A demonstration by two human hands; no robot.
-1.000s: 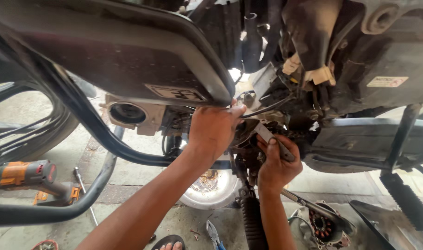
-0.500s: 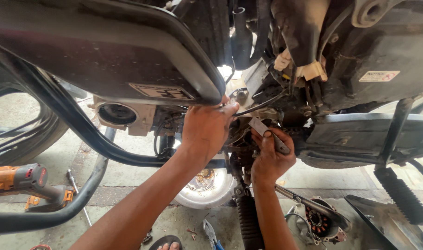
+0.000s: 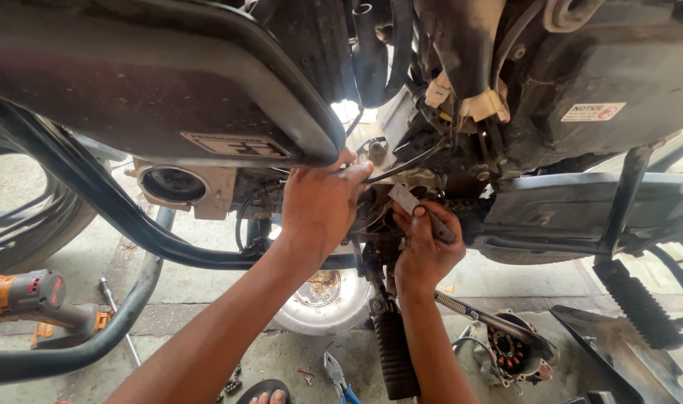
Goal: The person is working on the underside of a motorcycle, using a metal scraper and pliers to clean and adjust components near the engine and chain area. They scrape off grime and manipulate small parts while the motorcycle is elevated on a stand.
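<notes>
The right hand (image 3: 425, 254) gripped a flat metal tool (image 3: 420, 212) angled up-left toward the motorcycle engine (image 3: 401, 176), while the left hand (image 3: 322, 203), fingers curled, pressed there just beside the tool's tip.

The tips of the left hand (image 3: 320, 206) fingers (image 3: 354, 173) go behind the engine parts, so what they touch cannot be told. The right hand (image 3: 425, 251) covers the middle of the metal tool (image 3: 420, 211); its far end is lost in dark machinery. Far left of the fingers, the orange drill (image 3: 29, 298) is cut by the edge. Below the fingers, the pliers (image 3: 337, 374) are cut off too.
</notes>
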